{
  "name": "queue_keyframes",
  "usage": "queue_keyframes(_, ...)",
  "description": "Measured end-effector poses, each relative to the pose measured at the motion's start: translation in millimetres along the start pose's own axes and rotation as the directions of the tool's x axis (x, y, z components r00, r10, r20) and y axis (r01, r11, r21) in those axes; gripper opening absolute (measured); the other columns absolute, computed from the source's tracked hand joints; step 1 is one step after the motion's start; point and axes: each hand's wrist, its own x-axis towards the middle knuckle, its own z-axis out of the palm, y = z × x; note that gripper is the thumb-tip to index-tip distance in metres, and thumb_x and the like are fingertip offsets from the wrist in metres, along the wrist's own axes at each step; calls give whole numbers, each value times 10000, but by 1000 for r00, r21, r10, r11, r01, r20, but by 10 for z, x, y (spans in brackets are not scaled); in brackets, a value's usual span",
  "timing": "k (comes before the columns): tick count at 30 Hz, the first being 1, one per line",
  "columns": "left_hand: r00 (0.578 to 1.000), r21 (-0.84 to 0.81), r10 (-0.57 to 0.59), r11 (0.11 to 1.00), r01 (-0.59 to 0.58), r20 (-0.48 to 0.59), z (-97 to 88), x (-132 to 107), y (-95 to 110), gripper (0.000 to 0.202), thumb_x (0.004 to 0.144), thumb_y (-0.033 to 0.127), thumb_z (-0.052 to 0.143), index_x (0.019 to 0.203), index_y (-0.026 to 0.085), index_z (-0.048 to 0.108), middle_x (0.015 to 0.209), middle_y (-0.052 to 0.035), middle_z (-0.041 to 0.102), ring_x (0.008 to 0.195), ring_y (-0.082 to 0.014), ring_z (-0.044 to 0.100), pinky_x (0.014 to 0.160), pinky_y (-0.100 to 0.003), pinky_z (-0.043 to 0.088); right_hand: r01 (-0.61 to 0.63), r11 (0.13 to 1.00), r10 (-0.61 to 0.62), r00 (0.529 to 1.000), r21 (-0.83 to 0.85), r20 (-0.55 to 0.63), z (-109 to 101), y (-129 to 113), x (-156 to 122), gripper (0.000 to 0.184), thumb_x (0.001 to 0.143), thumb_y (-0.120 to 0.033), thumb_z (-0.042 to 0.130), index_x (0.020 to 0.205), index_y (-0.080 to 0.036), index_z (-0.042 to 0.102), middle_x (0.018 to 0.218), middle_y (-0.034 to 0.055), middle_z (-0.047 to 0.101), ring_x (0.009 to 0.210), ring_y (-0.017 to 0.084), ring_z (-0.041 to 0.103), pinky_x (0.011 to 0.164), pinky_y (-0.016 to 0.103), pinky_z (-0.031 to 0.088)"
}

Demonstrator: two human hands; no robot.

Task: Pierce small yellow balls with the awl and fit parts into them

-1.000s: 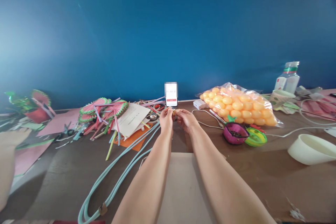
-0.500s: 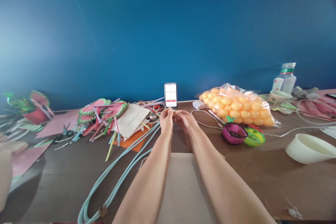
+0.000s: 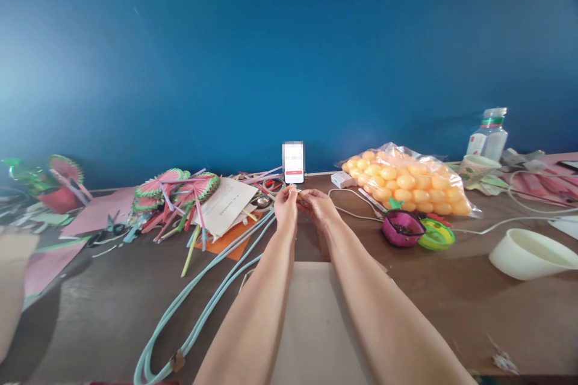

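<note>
At left, paper fans (image 3: 163, 185) are heaped beside a printed sheet (image 3: 228, 203). At centre, by the left hand (image 3: 285, 203) and right hand (image 3: 320, 203) together, a mostly hidden small object (image 3: 298, 192) is pinched near a phone (image 3: 294, 163). At right, a purple bowl (image 3: 398, 239) is set nearer than a bag of orange balls (image 3: 409, 181).

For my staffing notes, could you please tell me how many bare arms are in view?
3: the wearer's left arm and right arm, centre; another person's blurred arm, left edge. More may be hidden.
</note>
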Motion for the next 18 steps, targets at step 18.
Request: queue_keyframes(18,999,80,-3,997,6,-37,4,-10,26,227,705,312,689,846,134,684,751,-46,650,692,-154,594,669,-279,467,11,999,-13,999,-50,-38,13,55,36,269,573,-228,808,654,-183,555,511,-54,509,532,93,511,603,258,524)
